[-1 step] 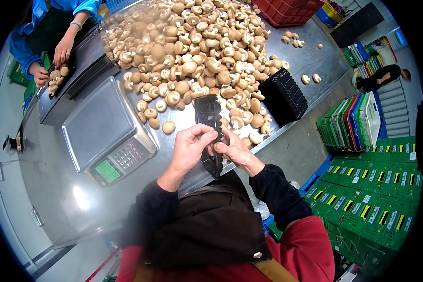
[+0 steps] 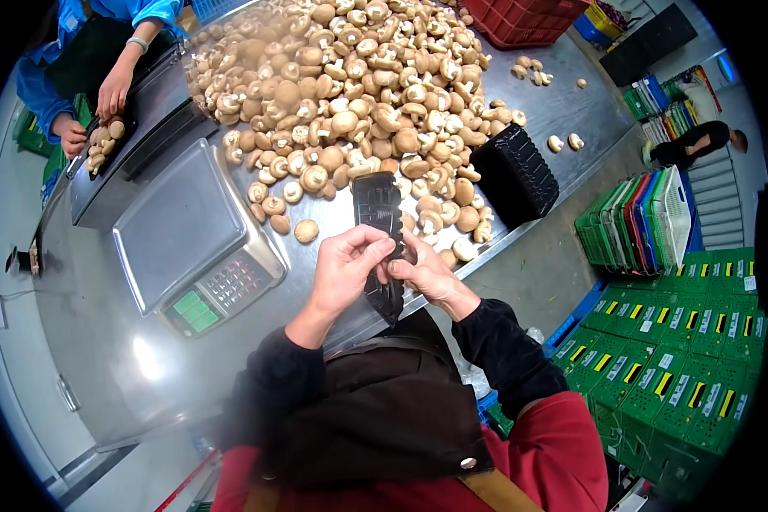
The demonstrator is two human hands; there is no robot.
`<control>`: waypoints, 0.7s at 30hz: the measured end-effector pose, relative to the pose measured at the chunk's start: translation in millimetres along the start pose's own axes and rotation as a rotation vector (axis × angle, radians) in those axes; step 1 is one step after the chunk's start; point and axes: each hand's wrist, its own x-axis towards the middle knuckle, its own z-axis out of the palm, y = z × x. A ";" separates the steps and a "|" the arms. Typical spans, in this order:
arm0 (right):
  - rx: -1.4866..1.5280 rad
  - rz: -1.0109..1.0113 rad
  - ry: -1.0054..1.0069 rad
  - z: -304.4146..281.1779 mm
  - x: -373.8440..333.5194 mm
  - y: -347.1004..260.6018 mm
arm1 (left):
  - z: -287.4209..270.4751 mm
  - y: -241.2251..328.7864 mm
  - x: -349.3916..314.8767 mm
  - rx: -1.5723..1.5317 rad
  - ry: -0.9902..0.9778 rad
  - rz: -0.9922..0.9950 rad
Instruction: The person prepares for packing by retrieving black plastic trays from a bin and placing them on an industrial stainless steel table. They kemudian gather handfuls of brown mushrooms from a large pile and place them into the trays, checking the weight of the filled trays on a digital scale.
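Note:
A narrow black plastic tray (image 2: 375,205) stands tilted on its side at the table's near edge, in front of the mushroom heap. My left hand (image 2: 343,266) is closed at its middle, thumb and forefinger pinched together. From the other side, my right hand (image 2: 431,271) grips the tray's ribbed edge, its fingertips close to those of the left. What lies between the fingertips is too small to make out. Brown mushrooms (image 2: 341,124) with pale stems are piled just beyond. To the right of the heap sits a stack of black trays (image 2: 516,175).
A scale (image 2: 183,226) with a flat metal pan stands left of my hands. At the upper left a co-worker's hands (image 2: 115,90) handle a tray of mushrooms. A red crate (image 2: 516,21) is at the back; green crates (image 2: 657,350) and stacked baskets (image 2: 631,222) stand on the right.
The person in dark clothes in the right background has shifted slightly. My hands and the tray look the same.

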 end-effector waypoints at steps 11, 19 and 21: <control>-0.477 -0.216 0.337 18.4 2.6 9.5 | -19.6 -14.4 -13.0 0.079 0.097 -0.118; -0.419 -0.311 0.343 8.5 2.3 37.2 | -44.6 -22.5 -20.4 0.242 0.182 -0.120; -0.439 -0.314 0.402 -2.1 2.0 35.1 | -51.1 -22.2 -26.0 0.223 0.208 -0.107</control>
